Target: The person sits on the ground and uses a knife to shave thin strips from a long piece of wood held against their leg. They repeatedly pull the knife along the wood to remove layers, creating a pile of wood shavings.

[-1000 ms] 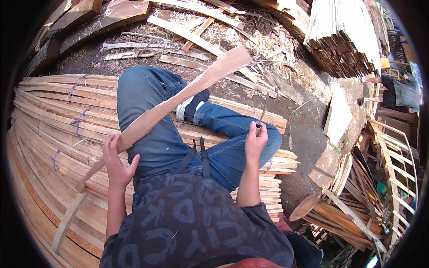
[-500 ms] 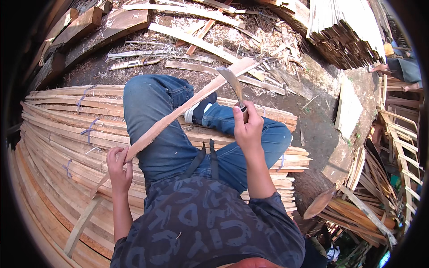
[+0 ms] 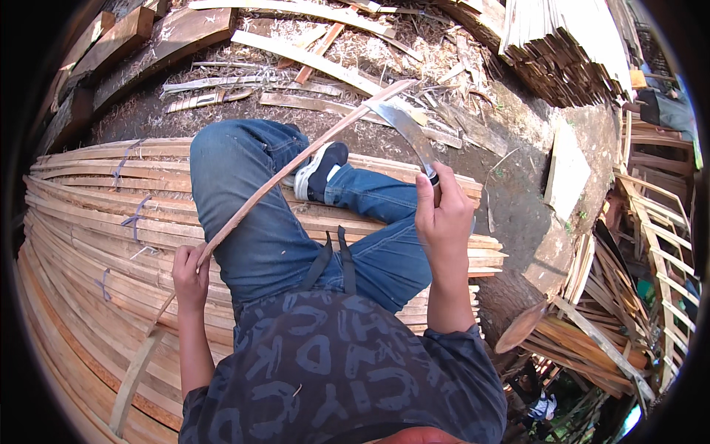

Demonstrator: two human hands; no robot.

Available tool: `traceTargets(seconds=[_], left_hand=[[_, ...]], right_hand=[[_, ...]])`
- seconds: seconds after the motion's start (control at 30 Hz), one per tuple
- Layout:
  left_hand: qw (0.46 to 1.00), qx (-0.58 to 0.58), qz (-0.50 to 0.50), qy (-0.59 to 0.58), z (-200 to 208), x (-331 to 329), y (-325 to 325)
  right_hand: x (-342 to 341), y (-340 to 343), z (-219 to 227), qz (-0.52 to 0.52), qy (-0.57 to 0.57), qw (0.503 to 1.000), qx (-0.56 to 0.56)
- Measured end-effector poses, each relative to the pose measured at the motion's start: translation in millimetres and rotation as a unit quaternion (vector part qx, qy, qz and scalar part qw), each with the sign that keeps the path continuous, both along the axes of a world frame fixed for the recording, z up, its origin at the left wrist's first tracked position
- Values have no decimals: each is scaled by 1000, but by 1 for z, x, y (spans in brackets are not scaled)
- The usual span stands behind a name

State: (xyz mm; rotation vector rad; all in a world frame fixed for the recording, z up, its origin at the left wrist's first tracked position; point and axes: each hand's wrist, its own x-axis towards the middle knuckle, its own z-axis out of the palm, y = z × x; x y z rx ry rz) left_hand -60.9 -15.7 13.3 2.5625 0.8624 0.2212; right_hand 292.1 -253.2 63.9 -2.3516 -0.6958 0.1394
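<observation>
- Left hand (image 3: 191, 277): thumb and fingers clamped together on the strip (image 3: 285, 177); the strip's lower part passes behind the fingers.
- Right hand (image 3: 447, 211): wrapped around the knife (image 3: 411, 133); most of the handle is hidden in the fist.
- The strip lies at a slant over the bent left leg (image 3: 240, 170), its far end raised beyond the knee over the littered ground.
- The blade tip overlaps the strip near that far end; contact cannot be confirmed.
- The strip's near end runs down to a curved piece (image 3: 137, 377); whether the two touch is unclear.
- A person (image 3: 658, 107) at the right rim is cut off; glare washes out the top of the plank stack (image 3: 566, 59).
- Count: one strip, one knife in hand, one shoe (image 3: 322, 172) visible, three purple ties (image 3: 135, 212) on the slats (image 3: 81, 203) to the left, one log (image 3: 521, 329), one pale board (image 3: 568, 174). Slats overlap too closely for a sure count.
- Edges: slat ends stop below and right of the right hand; dark ground (image 3: 514, 203) separates them from the board.
- Room: the hands are well apart, with the lap between them.
</observation>
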Motion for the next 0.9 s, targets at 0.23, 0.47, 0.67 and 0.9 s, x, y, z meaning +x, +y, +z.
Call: traceTargets(seconds=[0.23,0.47,0.67,0.9], left_hand=[[1000,10,2,-15,-6,-1,-2],[999,21,-12,-31,-3,1,2],[1000,24,2,-19,-10,-6,-1],[999,26,-11,-30,-6,-1,2]], right_hand=[[17,11,-4,-5,-58,996,-67],[60,-32,2,-199,-79,977,-11],[1,9,-2,43,-73,995,-46],[15,19,7,1,-52,993,-109]])
